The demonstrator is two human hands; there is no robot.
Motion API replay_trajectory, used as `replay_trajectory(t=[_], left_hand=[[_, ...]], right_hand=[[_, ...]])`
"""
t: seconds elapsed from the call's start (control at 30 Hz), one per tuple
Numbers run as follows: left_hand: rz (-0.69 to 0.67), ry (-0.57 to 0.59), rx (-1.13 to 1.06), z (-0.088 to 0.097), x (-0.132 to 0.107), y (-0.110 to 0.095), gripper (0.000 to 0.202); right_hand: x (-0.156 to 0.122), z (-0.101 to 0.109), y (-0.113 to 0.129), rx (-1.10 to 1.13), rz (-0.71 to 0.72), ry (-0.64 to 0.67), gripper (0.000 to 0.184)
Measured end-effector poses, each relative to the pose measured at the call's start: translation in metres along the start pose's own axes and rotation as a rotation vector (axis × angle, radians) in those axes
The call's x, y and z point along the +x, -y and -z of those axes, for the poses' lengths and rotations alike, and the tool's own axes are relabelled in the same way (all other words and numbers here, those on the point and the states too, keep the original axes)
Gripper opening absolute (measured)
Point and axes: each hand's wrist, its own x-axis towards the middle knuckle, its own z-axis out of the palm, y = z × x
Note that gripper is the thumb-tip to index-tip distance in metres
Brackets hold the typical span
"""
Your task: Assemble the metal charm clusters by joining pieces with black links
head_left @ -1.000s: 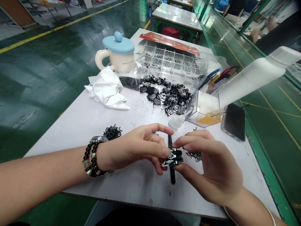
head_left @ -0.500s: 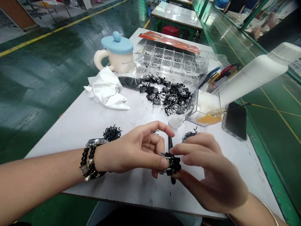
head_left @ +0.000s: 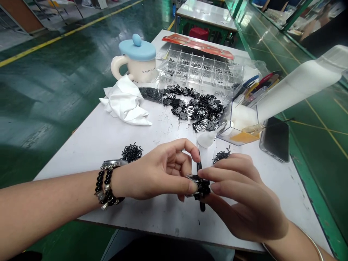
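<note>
Above the front part of the table, my left hand (head_left: 160,174) pinches a small black part with metal prongs (head_left: 200,187) between thumb and fingers. From the other side, the thumb and fingertips of my right hand (head_left: 244,195) grip the same part, so both hands are closed on it. Dark tweezers (head_left: 202,206) show behind the part, partly covered by it and my hands; I cannot tell whether a finger touches them. Small black curved pieces lie in a pile (head_left: 132,152) beyond my left wrist, and another pile (head_left: 221,156) sits behind my right fingers.
Similar black parts are heaped (head_left: 201,108) mid-table before a clear compartment tray (head_left: 201,67). A lidded mug (head_left: 141,65) and white cloth (head_left: 125,103) stand left. At right are a tool holder (head_left: 239,127), white bottle (head_left: 293,87), phone (head_left: 276,139) and small white bottle (head_left: 206,139).
The whole view has shifted slightly, so the table's things appear a little to the right. Both hands keep their grip on the black part, with almost no change in the fingers.
</note>
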Motion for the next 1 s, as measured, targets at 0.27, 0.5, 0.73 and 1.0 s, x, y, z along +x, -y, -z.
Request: replay_trajectory(t=[0.27, 0.5, 0.73, 1.0], left_hand=[[0.01, -0.003, -0.047, 0.0, 0.001, 0.0, 0.028], [0.03, 0.066, -0.1, 0.005, 0.004, 0.003, 0.024], [0.033, 0.131, -0.242, 0.007, 0.009, -0.001, 0.028], [0.05, 0.048, -0.025, 0.021, 0.013, 0.012, 0.02]], right_hand=[[0.002, -0.001, -0.001, 0.0, -0.014, -0.013, 0.032], [0.0, -0.002, -0.004, 0.247, -0.171, -0.069, 0.04], [-0.005, -0.003, -0.011, 0.454, -0.254, -0.139, 0.04], [0.012, -0.008, -0.006, 0.088, -0.106, -0.104, 0.03]])
